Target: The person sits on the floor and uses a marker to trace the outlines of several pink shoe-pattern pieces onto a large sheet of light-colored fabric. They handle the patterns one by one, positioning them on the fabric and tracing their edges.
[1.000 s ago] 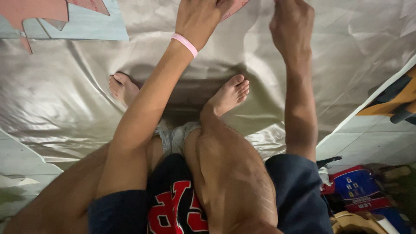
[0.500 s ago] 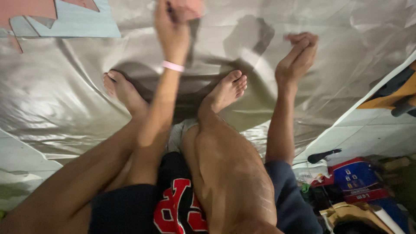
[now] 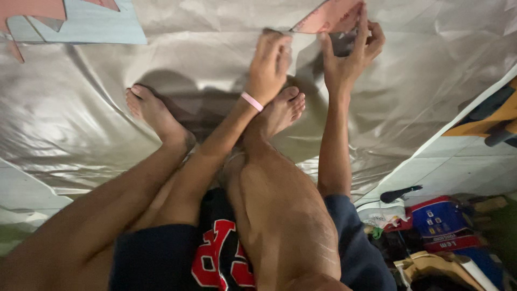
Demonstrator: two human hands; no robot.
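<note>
From the head view, the person is sitting on a silver sheet [image 3: 107, 108] with both bare feet resting on it. The left hand [image 3: 269, 64] is reaching toward twelve o'clock, fingers curled down and pressing the sheet just beside the pink paper piece [image 3: 328, 19]; whether it is gripping anything I cannot tell. The right hand [image 3: 350, 56], at one o'clock, is half open, its fingertips pinching the lower edge of that pink piece. A pink wristband [image 3: 252, 101] is circling the left wrist. Assorted boxes [image 3: 439, 223] are lying at four o'clock.
</note>
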